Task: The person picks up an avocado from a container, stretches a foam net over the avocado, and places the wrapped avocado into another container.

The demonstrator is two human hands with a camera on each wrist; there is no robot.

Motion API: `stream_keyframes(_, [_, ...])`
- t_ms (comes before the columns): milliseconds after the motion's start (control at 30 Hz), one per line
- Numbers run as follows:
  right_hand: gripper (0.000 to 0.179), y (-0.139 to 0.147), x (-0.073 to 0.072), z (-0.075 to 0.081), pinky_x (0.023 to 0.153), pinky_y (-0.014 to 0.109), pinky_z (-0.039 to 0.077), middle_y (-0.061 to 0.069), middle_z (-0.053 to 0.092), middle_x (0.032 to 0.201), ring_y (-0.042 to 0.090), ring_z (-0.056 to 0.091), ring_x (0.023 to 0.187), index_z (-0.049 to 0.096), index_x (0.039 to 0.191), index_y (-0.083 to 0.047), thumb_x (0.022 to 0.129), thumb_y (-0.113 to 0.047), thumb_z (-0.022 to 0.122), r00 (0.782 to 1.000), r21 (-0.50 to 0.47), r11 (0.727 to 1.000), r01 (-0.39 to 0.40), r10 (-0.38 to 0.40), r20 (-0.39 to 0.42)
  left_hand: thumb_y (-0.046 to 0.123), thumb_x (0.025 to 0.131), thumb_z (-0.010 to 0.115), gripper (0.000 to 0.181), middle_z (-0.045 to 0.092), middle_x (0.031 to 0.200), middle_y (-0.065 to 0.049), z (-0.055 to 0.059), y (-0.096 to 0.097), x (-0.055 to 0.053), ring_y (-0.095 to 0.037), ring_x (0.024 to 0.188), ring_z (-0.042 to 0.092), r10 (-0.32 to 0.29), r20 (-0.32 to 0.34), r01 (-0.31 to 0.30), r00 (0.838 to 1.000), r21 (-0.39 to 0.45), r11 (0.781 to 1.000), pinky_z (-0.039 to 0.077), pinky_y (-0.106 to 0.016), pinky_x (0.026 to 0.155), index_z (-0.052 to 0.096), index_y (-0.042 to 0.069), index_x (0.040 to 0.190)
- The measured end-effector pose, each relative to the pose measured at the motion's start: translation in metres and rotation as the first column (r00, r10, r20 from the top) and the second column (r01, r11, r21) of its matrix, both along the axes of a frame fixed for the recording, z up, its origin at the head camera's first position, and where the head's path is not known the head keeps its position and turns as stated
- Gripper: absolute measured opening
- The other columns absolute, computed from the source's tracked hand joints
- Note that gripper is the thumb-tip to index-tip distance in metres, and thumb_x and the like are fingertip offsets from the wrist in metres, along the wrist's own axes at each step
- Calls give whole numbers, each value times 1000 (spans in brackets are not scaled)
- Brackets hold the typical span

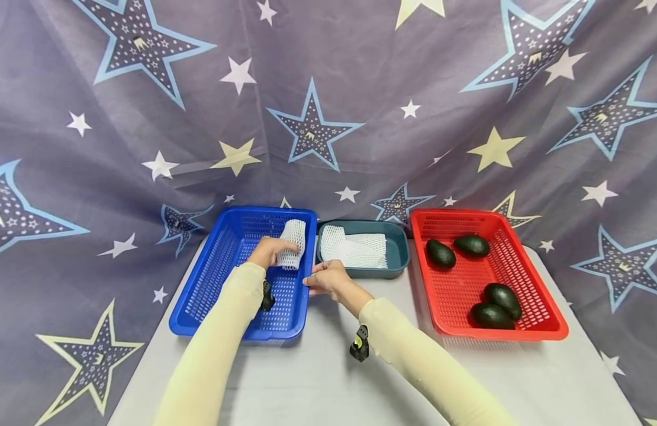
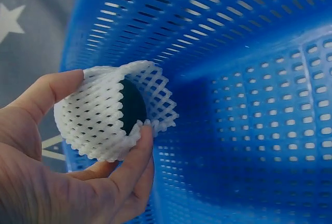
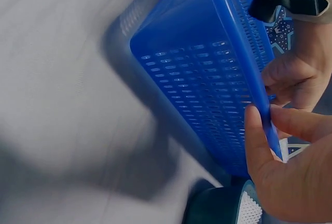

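Over the blue basket (image 1: 275,335), close to its right rim (image 1: 311,236), a dark avocado (image 2: 133,107) wrapped in a white foam net (image 1: 293,232) is held by the left hand (image 1: 271,252), thumb and fingers curled round it from the left, the net's long axis pointing roughly away from the person. That rim is pinched between the right hand's (image 1: 328,278) thumb and fingers; farther right are set a green tray (image 1: 399,251) of nets (image 1: 366,251) and a red basket (image 1: 499,335) of avocados (image 1: 440,254).
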State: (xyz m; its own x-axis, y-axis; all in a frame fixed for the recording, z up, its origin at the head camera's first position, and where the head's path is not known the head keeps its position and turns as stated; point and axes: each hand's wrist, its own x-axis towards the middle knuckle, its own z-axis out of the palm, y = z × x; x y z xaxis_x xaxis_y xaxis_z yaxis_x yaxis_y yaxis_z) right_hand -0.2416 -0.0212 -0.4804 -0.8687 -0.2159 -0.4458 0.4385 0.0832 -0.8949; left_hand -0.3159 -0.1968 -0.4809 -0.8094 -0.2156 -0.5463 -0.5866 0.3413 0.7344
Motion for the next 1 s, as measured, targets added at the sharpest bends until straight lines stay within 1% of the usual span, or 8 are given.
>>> stream_keyframes(100, [35,-1,1,-1,80,39,62,5,57,80,13,64,59,55,114,14,83,15,71,1000,7,1000,0,0,5,18,82,77,84,44,151,-22,-7,-1,-1,-30,127,47,-10,35,11,999,-46,999,44,-41,116,34,-11,148])
stream_keyframes(200, [35,-2,1,0,83,41,61,6,56,80,13,64,59,55,114,14,83,15,72,1000,15,1000,-3,3,0,19,82,76,84,43,151,-23,-13,-3,-1,-33,131,46,-36,60,40,998,-75,996,41,-43,117,34,-11,148])
stream_keyframes(267, [35,-3,0,0,84,42,61,6,56,81,13,64,59,55,114,14,83,14,72,1000,22,1000,-4,4,-4,20,83,75,82,43,152,-24,-15,-4,-1,-35,134,45,-52,65,57,997,-81,995,40,-44,118,36,-11,148])
stream_keyframes(367, [36,-3,0,1,84,42,61,6,56,82,14,64,60,56,115,15,83,14,72,1000,24,1000,-4,4,-6,19,82,74,77,47,147,-22,-18,-5,-2,-32,128,48,-67,55,72,996,-81,994,42,-42,117,41,-11,145])
stream_keyframes(500, [35,-3,0,2,83,42,61,6,56,82,14,65,61,56,114,15,83,14,72,1000,28,1000,1,-1,-5,15,82,71,77,44,146,-21,-21,-5,-3,-30,125,45,-42,37,44,998,-38,998,40,-42,118,37,-11,145])
stream_keyframes(667, [34,-3,-2,2,82,41,61,6,57,81,14,65,60,57,113,14,83,14,73,1000,31,999,12,-12,-2,9,84,69,84,33,154,-25,-22,-4,-6,-37,139,37,6,34,-7,999,32,999,33,-44,122,22,-11,151])
stream_keyframes(800, [34,-2,-3,1,79,39,62,6,57,81,14,65,58,57,113,14,83,14,73,1000,25,1000,18,-18,-4,7,84,69,85,34,153,-25,-21,-3,-7,-36,138,38,26,28,-27,999,54,998,35,-44,121,22,-10,152])
stream_keyframes(1000, [33,-2,-1,0,76,37,63,7,57,82,14,65,58,57,111,13,83,14,73,1000,26,1000,16,-16,-9,9,85,71,87,34,154,-25,-19,-2,0,-37,139,39,42,29,-43,999,51,998,35,-46,121,19,-10,153])
